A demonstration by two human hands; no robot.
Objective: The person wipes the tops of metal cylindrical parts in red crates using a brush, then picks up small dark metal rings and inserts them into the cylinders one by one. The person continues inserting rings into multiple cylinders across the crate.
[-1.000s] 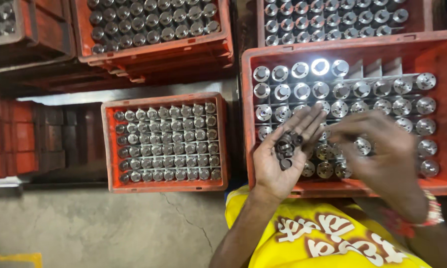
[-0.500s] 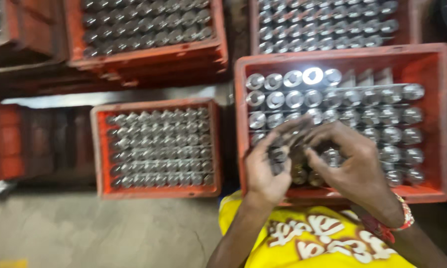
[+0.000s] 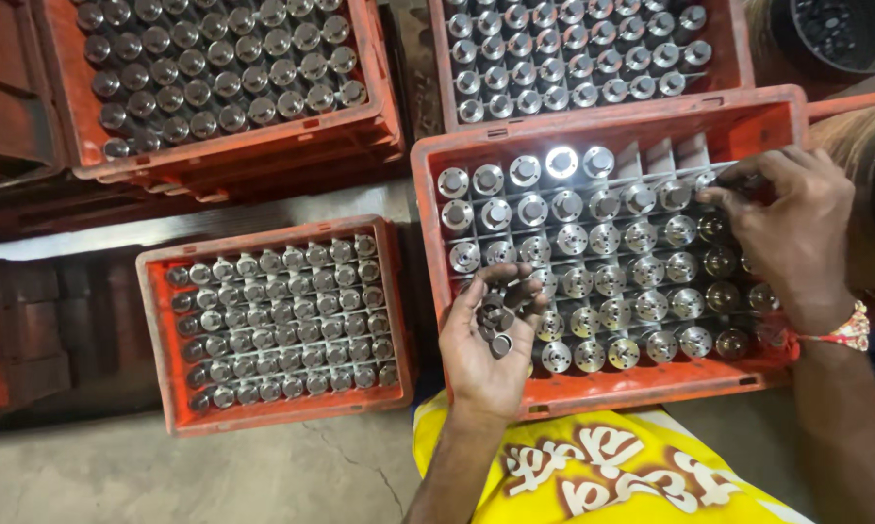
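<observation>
Head view: left hand (image 3: pixel 491 340) is cupped palm-up over the near-left corner of the front crate (image 3: pixel 428 233), fingers loosely curled around a small pile of metal rings (image 3: pixel 495 325). Rings sit in the palm, not pinched.

Right hand (image 3: pixel 792 238) has moved. A second ago it was next to the left hand, picking at the pile; now it is out at the far-right corner of the front crate, fingertips (image 3: pixel 714 192) pressed together over a cylinder top in the second row. Too small to tell if a ring is between them. My read: one ring has gone from palm to cylinder and the rest wait in the left hand.

Front crate: the metal cylinders (image 3: pixel 593 252) stand upright in a divider grid and fill most cells. A few cells in the far row, right of the bright cylinder, show bare dividers.

Edges and room:
- Right hand is just inside the front crate's right wall, wrist over the near-right corner. Tight there.
- Left of the front crate, a narrow gap, then a smaller full crate (image 3: pixel 156 320) on the floor.
- Beyond the front crate, two more full crates (image 3: pixel 379 116), the right one close against its far wall.
- Near side of the front crate touches the yellow shirt (image 3: pixel 593 466), so no room to pull back.
- Open space is straight up above the cylinder tops; both hands work from there.
</observation>
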